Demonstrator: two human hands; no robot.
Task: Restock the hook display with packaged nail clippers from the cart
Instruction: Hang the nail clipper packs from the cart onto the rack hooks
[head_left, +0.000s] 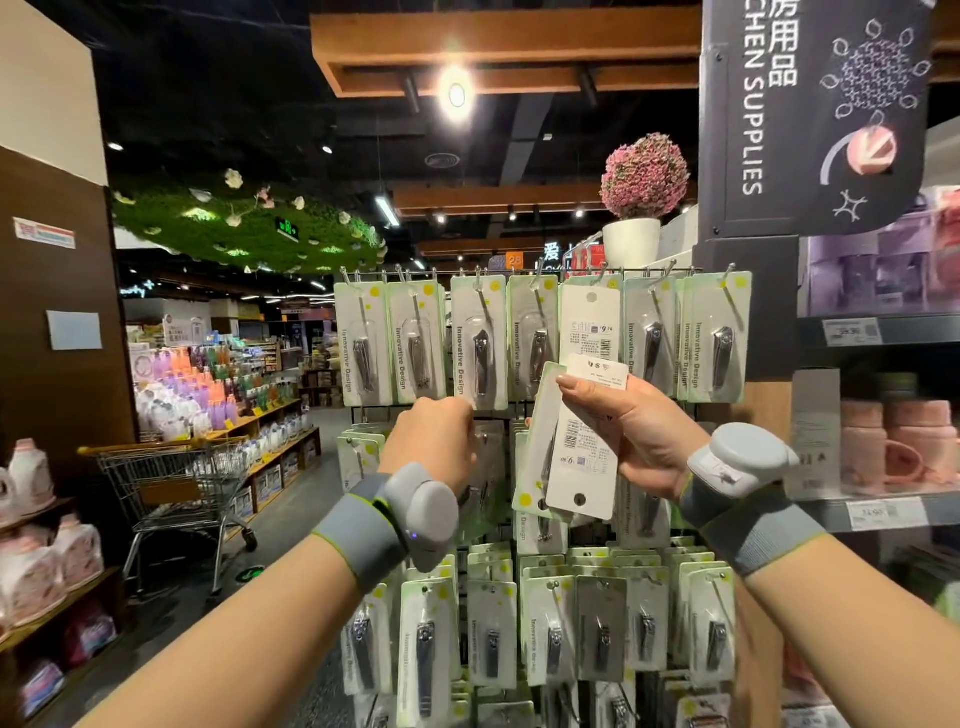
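My right hand (639, 431) grips a small stack of packaged nail clippers (576, 457), held upside down with the white barcode backs facing me. My left hand (434, 441) is raised in front of the hook display (519, 273), fingers curled around a clear-fronted clipper pack (485, 467) at the second row; that pack is mostly hidden behind the hand. The top row of hooks carries several green-edged packs (480, 343), one hung back to front (589, 317). Lower rows (550, 623) are densely filled.
A yellow-handled shopping cart (176, 478) stands on the aisle floor to the left. Shelves with pink mugs (883, 447) flank the display on the right, detergent shelves (31, 545) on the far left. A dark sign (810, 114) hangs overhead at right.
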